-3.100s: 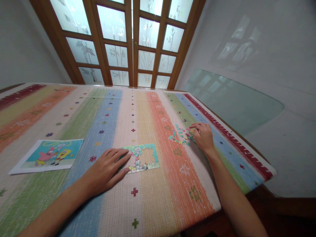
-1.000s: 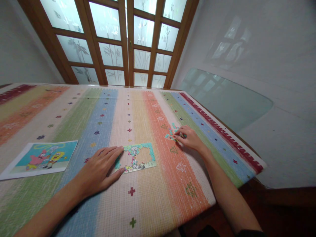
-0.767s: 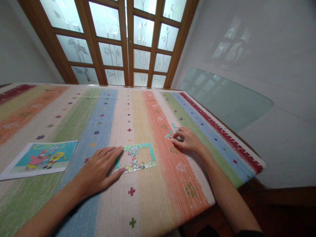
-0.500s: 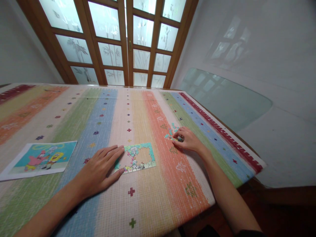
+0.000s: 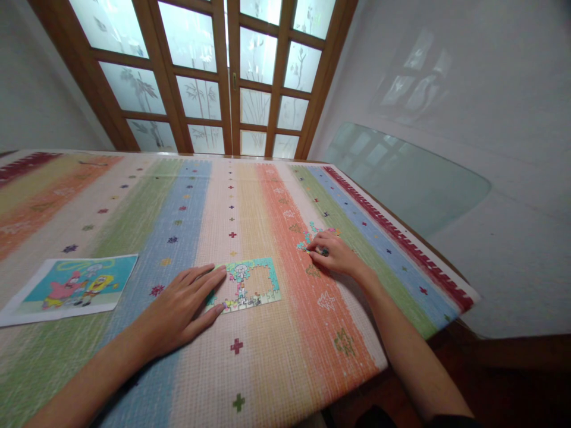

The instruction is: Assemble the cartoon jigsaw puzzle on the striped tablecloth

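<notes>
My left hand (image 5: 185,303) lies flat with fingers stretched out, its fingertips over the left edge of a partly assembled jigsaw puzzle (image 5: 263,300). The puzzle shows a cartoon figure in its middle; gaps on either side let the tablecloth show through. Over a small heap of loose puzzle pieces (image 5: 314,227), my right hand (image 5: 334,252) has its thumb and fingers pinched on a jigsaw puzzle piece, mostly hidden by the fingers. More pieces peek out behind the knuckles and under the palm.
A printed cartoon picture sheet (image 5: 80,285) lies left of my left hand. The striped tablecloth (image 5: 267,368) covers the table, whose right edge runs close to my right forearm. Wooden doors with frosted panes (image 5: 227,89) stand beyond, and a pale wall (image 5: 446,71) rises at right.
My right hand has shifted slightly left over the loose pieces and its fingers have curled in more, uncovering pieces behind the knuckles. The left hand stays on the puzzle.
</notes>
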Motion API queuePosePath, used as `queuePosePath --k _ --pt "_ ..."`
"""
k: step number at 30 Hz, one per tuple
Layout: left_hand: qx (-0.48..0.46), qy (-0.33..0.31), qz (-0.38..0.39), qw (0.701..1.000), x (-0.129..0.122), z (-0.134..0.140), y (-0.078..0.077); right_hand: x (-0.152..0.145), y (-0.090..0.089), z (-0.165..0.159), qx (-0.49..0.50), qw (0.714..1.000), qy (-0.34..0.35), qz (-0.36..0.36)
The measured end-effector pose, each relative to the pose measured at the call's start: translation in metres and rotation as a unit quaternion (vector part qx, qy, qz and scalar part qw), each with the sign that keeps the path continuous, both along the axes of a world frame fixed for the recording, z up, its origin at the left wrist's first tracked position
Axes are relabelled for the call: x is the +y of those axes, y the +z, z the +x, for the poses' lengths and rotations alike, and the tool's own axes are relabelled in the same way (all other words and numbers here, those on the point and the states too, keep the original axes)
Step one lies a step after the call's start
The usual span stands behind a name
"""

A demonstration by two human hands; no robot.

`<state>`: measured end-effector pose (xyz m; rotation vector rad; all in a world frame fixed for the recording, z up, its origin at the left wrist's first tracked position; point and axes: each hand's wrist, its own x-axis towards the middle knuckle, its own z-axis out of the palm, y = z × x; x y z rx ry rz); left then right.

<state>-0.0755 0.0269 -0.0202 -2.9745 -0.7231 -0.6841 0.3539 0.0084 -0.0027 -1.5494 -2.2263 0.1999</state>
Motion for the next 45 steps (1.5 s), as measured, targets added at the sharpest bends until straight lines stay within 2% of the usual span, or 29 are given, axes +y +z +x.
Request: queuePosePath --k 4,10,20,26,33,39,45 --pt "-0.003 -0.002 -0.009 1.0 0.0 0.0 -0.001 0.001 0.002 0.001 0.016 1.0 0.019 -0.007" --pt "-0.004 -0.003 -0.007 1.0 0.001 -0.001 -0.002 -0.001 0.004 0.001 0.024 1.0 -0.014 0.005" --pt "0.011 0.003 -0.009 1.0 0.0 -0.001 -0.003 0.002 -0.001 -0.006 0.023 0.999 0.029 -0.008" --pt "0.009 0.001 -0.011 1.0 0.0 0.0 -0.003 -0.001 -0.001 -0.007 0.01 1.0 0.009 0.007" --pt "0.002 0.009 -0.016 1.0 0.0 -0.001 -0.005 0.0 0.001 -0.007 0.015 1.0 0.019 -0.01" --pt "-0.002 0.007 -0.014 1.0 -0.001 0.001 -0.002 -0.003 0.009 -0.018 0.089 0.993 -0.019 -0.069" --pt "-0.001 0.012 -0.009 1.0 -0.002 0.002 -0.001 -0.009 0.015 -0.045 0.163 0.981 0.001 -0.11"
